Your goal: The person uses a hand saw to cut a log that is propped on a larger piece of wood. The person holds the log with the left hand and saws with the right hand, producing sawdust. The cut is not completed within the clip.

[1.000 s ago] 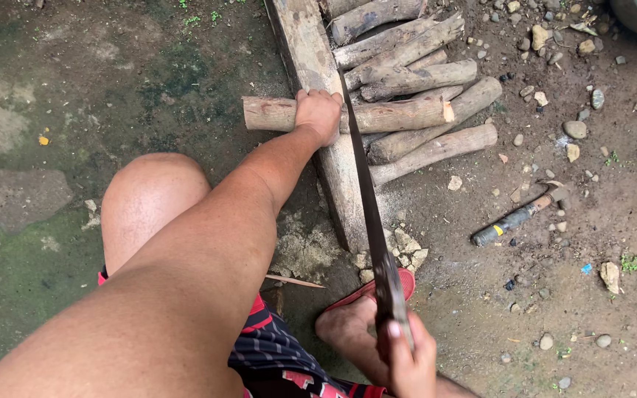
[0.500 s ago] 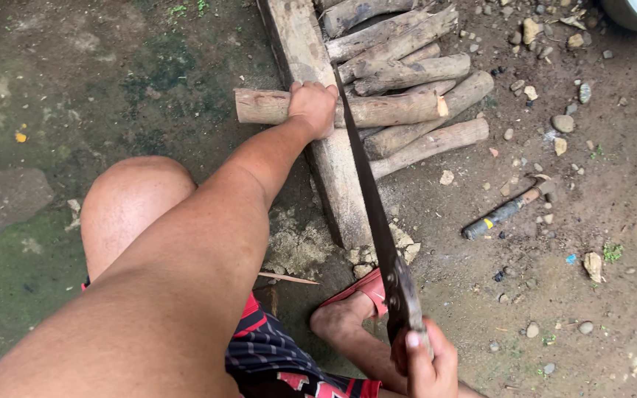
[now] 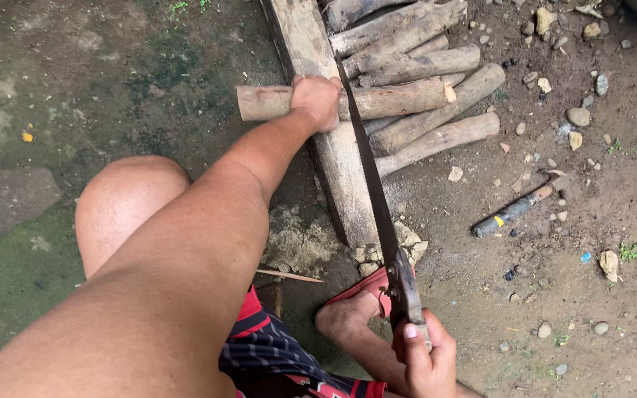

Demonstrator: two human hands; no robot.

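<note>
Nearest, your right hand: your right hand (image 3: 425,354) sits low in view, fingers clenched round the handle of the long blade (image 3: 374,184), thumb along its back.
Blade: dark and narrow, it runs up from your grip to the log (image 3: 348,101), its far end meeting the wood just beside your other hand.
Foot: your sandalled foot (image 3: 352,309) rests right under the handle, close to the blade's line.
Left hand: your left hand (image 3: 317,99) is clamped over the log, fingers wrapped down on top, pinning it.
Log: a round, bark-covered length lying crosswise on the grey plank (image 3: 318,110). It looks stiff, fairly heavy and rough, so it should not slip, though it may roll; hold it where you do, beside the blade.
Beyond: more cut logs (image 3: 422,81) are stacked touching it on the far side, crowding the blade's tip.
Off to the right: a hammer (image 3: 519,206) lies on stony dirt, well apart.
</note>
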